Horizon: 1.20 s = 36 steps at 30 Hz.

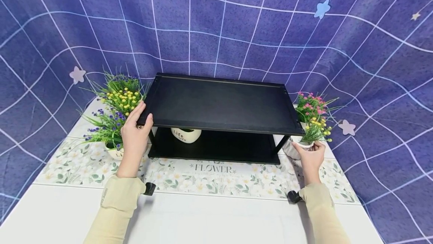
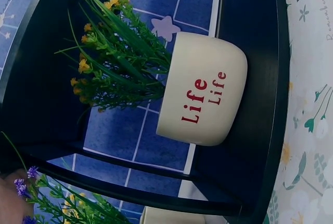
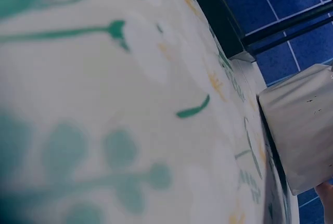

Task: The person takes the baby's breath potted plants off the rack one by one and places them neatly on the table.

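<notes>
My left hand [image 1: 132, 135] rests at the left front corner of a black two-tier shelf [image 1: 220, 103], thumb and fingers apart along its edge. Between the tiers a cream pot [image 2: 205, 88] lettered "Life" holds yellow-flowered greenery [image 2: 125, 62]; in the head view the top board hides most of it. At the shelf's right end, my right hand [image 1: 312, 159] grips a whitish pot [image 3: 302, 125] by its sides, thumb at the left and fingers at the right. Small yellow flowers [image 1: 317, 126] rise from this pot.
Left of the shelf stand potted plants with yellow flowers [image 1: 125, 99] and purple flowers [image 1: 109, 125]. Pink flowers [image 1: 311, 105] show behind the right-hand pot. A floral "FLOWER" mat [image 1: 213, 180] lies under the shelf on a white table [image 1: 216, 217]. A blue grid-patterned curtain [image 1: 216, 22] hangs behind.
</notes>
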Available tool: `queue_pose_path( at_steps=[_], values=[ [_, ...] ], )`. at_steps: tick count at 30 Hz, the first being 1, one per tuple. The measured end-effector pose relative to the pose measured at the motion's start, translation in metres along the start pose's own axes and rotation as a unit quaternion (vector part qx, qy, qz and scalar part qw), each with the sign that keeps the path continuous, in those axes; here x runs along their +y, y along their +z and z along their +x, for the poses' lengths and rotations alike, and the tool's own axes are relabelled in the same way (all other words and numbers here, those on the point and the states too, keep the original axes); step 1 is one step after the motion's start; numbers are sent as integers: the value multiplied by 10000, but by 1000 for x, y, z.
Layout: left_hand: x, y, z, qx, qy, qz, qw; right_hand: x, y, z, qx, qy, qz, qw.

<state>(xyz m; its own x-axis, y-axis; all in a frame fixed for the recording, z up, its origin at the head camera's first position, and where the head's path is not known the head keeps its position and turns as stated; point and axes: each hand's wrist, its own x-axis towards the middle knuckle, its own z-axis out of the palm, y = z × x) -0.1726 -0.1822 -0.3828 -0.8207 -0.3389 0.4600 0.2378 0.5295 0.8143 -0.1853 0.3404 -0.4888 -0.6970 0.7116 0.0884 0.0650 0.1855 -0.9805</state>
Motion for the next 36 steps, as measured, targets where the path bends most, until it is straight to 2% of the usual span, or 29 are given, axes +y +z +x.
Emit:
queue_pose_path(
  at_steps=[7,10,20,27,36],
  values=[
    [1,0,-1,16,61,19,10000,4,5,7,12,-94,120,9999],
    [0,1,-1,2,58,44,10000,5,6,10,-43,-155,405,9991],
    [1,1,-1,-10,7,51,10000,5,3,19,-679,-304,815,9939],
    [0,1,0,-24,60,42,10000,3,-2,26,-1005,57,379,9942],
    [-1,0,0,17,55,50,10000,1,-6,36,-1310,182,64,9912]
  ],
)
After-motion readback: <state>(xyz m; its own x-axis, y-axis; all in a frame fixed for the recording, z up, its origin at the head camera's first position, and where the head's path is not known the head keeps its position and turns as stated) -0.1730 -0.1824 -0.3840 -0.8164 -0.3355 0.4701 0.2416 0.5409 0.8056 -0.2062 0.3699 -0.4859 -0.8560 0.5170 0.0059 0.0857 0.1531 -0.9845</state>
